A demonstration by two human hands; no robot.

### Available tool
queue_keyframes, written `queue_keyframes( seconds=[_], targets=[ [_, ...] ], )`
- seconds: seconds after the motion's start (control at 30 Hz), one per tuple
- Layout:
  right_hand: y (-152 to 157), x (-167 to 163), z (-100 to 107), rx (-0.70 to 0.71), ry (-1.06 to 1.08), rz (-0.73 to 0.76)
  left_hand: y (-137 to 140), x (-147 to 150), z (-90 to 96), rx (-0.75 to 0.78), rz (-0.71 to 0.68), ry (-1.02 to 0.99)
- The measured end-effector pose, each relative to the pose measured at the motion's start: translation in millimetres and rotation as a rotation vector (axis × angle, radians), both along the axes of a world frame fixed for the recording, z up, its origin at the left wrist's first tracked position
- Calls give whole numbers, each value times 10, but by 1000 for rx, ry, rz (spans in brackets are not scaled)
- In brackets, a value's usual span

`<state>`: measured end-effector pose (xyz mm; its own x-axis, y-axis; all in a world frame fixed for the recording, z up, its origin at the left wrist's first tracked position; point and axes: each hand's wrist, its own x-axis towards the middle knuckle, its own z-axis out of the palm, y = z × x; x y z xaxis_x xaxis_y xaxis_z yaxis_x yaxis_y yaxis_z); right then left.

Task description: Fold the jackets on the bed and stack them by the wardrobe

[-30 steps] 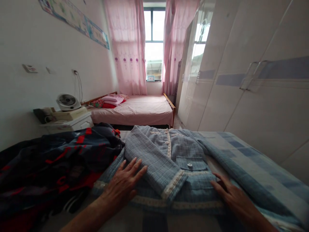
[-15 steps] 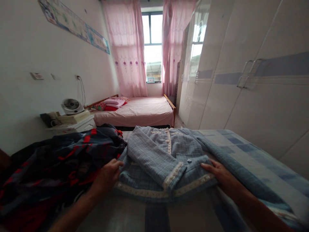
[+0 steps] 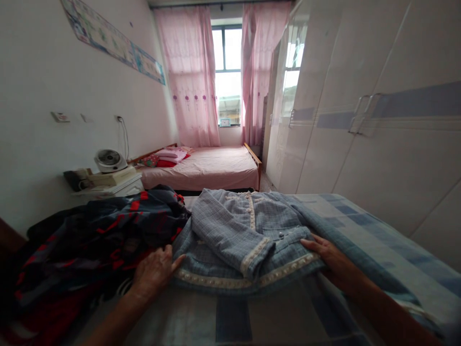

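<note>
A light blue woven jacket (image 3: pixel 223 230) with cream, beaded-looking trim lies spread in front of me, front side up. One sleeve is folded across its body, and the other stretches out to the right. My left hand (image 3: pixel 154 271) is at the jacket's lower left corner, thumb stretched onto the edge and apart from the other fingers. At the lower right corner, my right hand (image 3: pixel 326 252) pinches the hem side between thumb and fingers, the thumb beneath or behind the cloth being hidden.
A heap of dark clothes with red patches (image 3: pixel 108 235) lies close on the left. Under the jacket is a blue-and-white checked bed cover (image 3: pixel 360 216). Beyond stand a pink bed (image 3: pixel 216 166), a fan (image 3: pixel 109 160) on a cabinet, and a white wardrobe (image 3: pixel 396 168) on the right.
My left hand has shifted slightly down and left, and its thumb has spread from the fingers. The folded sleeve's cuff and the hem have moved a little. My right hand keeps its hold.
</note>
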<state>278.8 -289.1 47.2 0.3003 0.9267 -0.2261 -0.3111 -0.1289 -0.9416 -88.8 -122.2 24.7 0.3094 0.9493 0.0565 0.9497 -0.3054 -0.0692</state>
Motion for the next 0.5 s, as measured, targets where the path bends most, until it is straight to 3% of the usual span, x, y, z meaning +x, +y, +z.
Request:
queue_keyframes(
  seconds=[0.1,0.27,0.37,0.43,0.5],
  targets=[
    [-20,-22,46,-34,7,-13,-10,-39,-16,-42,-10,-93],
    [47,-36,31,-48,-19,0,51,15,-24,-102,-55,-583],
    [215,0,223,1,-106,-60,166,195,236,-159,-124,-718],
    [285,48,508,82,-180,-151,204,322,485,-219,-173,-876],
    [236,131,809,168,-258,-246,170,380,683,-312,-173,-1156]
  ],
)
